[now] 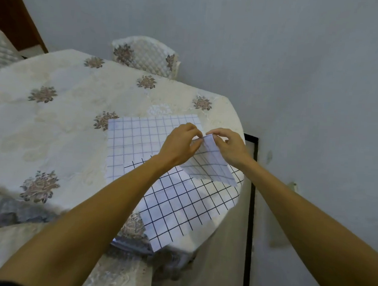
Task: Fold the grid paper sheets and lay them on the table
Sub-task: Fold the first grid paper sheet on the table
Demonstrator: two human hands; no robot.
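Observation:
A small folded grid paper sheet [211, 166] hangs in the air above the table's right side. My left hand [179, 144] and my right hand [227, 147] both pinch its top corner, fingertips almost touching. Beneath it lie two flat grid sheets: one with faint lines [135, 139] further back, and one with bold black lines [186, 204] nearer me, lying skewed with a corner over the table's edge. My left forearm crosses both flat sheets and hides part of them.
The table [59, 117] wears a cream floral cloth. A quilted chair back [144, 56] stands behind it, another chair [1, 49] at far left. A black-framed panel [252, 191] leans at the wall right of the table.

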